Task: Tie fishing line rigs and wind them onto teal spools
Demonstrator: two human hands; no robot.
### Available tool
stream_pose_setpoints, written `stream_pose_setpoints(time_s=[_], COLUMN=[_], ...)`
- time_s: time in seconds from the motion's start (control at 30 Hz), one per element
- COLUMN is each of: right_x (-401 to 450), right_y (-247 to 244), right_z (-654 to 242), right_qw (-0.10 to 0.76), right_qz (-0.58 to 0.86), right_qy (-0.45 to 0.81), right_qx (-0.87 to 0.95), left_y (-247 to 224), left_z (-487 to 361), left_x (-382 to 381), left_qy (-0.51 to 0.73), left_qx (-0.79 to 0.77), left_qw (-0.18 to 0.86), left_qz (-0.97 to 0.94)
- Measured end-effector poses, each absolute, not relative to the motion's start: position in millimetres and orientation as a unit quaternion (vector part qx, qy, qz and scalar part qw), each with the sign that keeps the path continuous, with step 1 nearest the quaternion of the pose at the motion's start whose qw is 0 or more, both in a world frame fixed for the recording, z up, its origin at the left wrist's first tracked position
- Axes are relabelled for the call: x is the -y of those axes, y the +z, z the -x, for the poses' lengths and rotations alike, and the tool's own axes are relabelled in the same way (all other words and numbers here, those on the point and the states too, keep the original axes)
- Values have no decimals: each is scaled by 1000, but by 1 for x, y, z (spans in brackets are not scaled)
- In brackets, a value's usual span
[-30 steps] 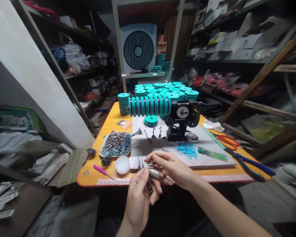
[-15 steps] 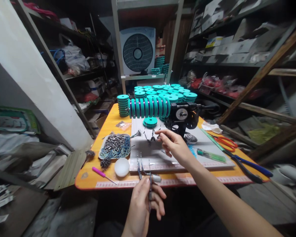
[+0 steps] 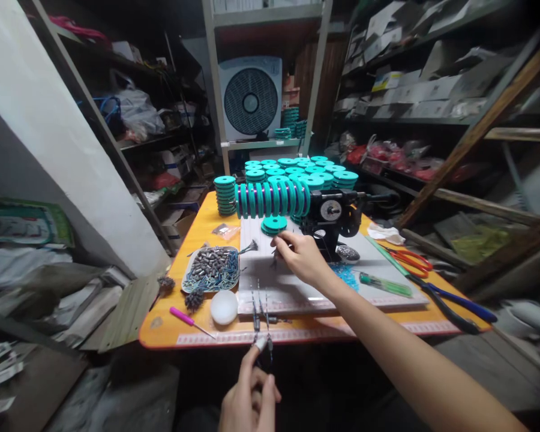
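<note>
Several thin, dark, speckled strands fitted with small grey cylindrical pieces [image 3: 257, 323] lie close together at the front edge of the pale flat board [image 3: 297, 291], their slender tips pointing away from the person. One cylinder lies crosswise, its strand stretching right. The lower ends reach down beside the left hand's [image 3: 249, 390] extended finger, where shadow blurs their detail. A second small, dark, thin-stemmed strand [image 3: 274, 259] sits farther back over the board, partly covered by the right hand's [image 3: 301, 255] fingertips.
</note>
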State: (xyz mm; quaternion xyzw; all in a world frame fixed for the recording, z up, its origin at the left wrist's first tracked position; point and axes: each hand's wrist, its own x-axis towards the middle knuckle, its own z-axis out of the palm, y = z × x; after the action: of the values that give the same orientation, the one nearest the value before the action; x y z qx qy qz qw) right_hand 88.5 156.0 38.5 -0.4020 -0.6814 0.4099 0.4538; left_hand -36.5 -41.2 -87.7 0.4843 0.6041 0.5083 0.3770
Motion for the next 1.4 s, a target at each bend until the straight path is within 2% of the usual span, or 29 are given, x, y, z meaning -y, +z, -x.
stream_pose_setpoints(time_s=[0.13,0.2,0.3,0.43,0.53,0.7,1.07,1.3,1.4], right_x=[-129,-118,-108,-104,-104,-105,-109,-110,-111], right_y=[53,61,72,77,67,45,39,40,44], right_z=[-105,-110,-114,-116,-113,-104,-106,-109,-112], right_qw=[437,420,392,361,354,353,359,350,352], right_qz=[385,370,348,316,295,280,268,279,294], right_qy=[488,546,625,705,751,796,801,775,743], right_qx=[650,623,579,522,473,404,397,446,488], left_y=[-43,-19,4,11,10,5,-26,-39,-27], left_z=[38,32,18,0,-7,-8,-1,-6,0], left_x=[27,9,-19,-34,-24,5,29,26,22], left_qy=[575,588,576,580,578,574,488,495,515], left_qx=[-560,-527,-472,-407,-370,-215,-200,-159,-216], left_qw=[257,248,364,494,554,739,824,826,780], left_qz=[-538,-562,-560,-504,-471,-281,-206,-216,-282])
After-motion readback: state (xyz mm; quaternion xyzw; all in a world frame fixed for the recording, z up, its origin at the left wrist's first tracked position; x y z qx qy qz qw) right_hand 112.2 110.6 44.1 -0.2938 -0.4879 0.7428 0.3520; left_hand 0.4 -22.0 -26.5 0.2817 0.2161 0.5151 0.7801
